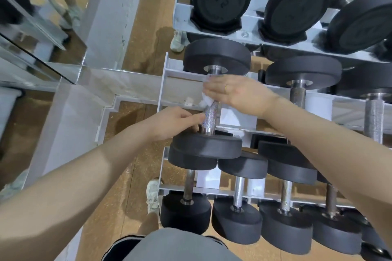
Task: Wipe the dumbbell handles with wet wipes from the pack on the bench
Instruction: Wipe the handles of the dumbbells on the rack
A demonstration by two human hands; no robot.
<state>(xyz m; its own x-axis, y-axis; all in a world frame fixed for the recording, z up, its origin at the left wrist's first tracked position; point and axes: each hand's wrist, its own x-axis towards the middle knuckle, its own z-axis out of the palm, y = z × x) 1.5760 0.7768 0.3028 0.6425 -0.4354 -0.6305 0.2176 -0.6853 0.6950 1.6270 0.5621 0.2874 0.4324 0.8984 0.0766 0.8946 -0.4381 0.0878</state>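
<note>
Reaching down over the rack [163, 82], the right hand [235, 91] lies flat, fingers straight, pressing a white wipe [206, 99] onto the dumbbell handle [210, 115]. The left hand [174, 123] pinches that handle's lower end. More dumbbells [237, 207] sit on the rack's lower tier, below both hands.

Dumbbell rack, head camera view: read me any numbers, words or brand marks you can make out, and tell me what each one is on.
"15", seen upside down: raised on the end face of the top-left dumbbell.
Top-middle dumbbell: faint raised marks on its end face, too blurred to read.
Wet wipe, rack frame, lower dumbbells: no text visible.
</note>
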